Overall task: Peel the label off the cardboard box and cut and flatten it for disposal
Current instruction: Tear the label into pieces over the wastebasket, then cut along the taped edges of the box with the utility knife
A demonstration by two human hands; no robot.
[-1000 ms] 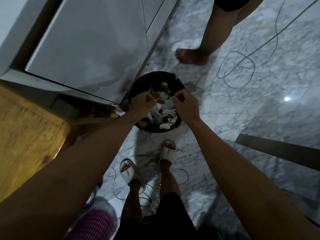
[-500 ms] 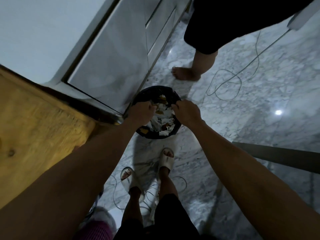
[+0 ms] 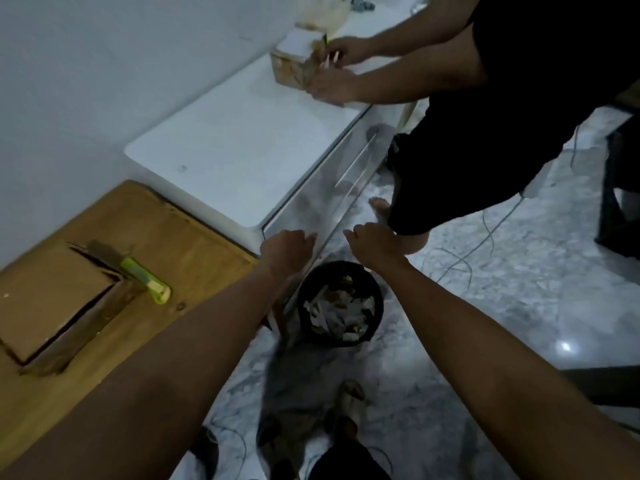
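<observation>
A brown cardboard box (image 3: 52, 299) lies on the wooden table (image 3: 194, 237) at the left, one flap standing open. Across its corner rests a green utility knife (image 3: 145, 279). My left hand (image 3: 285, 249) and my right hand (image 3: 375, 245) hang in the air above a black bin (image 3: 341, 304) on the floor, which holds torn white and brown paper scraps. Both hands have loosely curled fingers and hold nothing that I can see.
Beyond the table stands a white cabinet (image 3: 242, 150). Another person (image 3: 502, 116) in black stands at its far end, both hands on a small box (image 3: 294, 65). Cables (image 3: 467, 251) trail over the marble floor. My sandalled foot (image 3: 349, 396) is below.
Both hands have risen from the bin's rim and are now above it. The view has tilted up, bringing the table, the cardboard box and the other person's hands into sight.
</observation>
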